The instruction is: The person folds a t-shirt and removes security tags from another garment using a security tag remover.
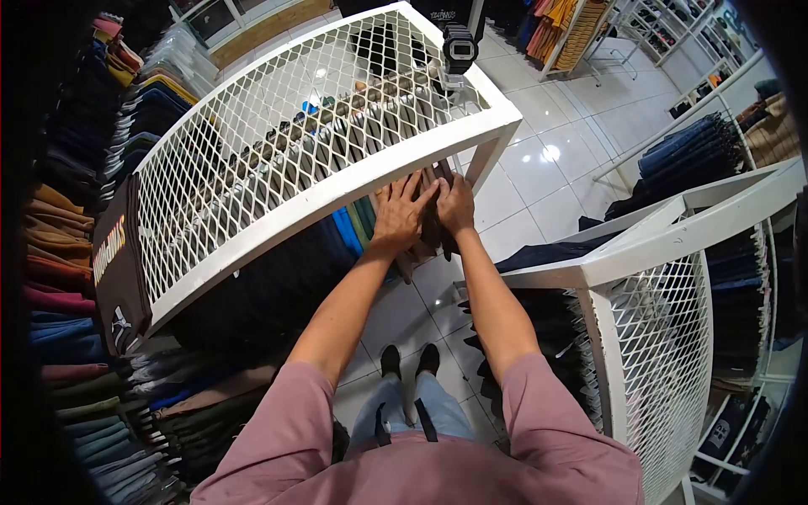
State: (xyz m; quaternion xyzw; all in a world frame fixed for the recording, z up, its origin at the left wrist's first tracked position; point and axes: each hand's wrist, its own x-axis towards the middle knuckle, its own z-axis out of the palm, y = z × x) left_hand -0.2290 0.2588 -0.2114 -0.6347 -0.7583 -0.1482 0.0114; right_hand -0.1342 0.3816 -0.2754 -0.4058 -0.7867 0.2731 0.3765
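Note:
Both of my hands are among hanging garments under the front edge of a white rack (290,220) with a mesh top. My left hand (398,217) lies on the garments with its fingers spread. Close beside it, my right hand (455,204) has its fingers curled around the edge of a dark brown garment (431,229); its fingertips are partly hidden. Left of my hands hang a bright blue garment (346,232) and a green one (364,220). Through the mesh, a row of hangers (290,139) shows along the rail.
A digital watch (460,50) sits on a stand at the rack's far corner. Dark printed cloth (116,261) drapes over its left end. Another white mesh rack (656,337) stands at my right. Folded or hanging clothes (63,223) line the left side, and jeans (690,160) hang farther right.

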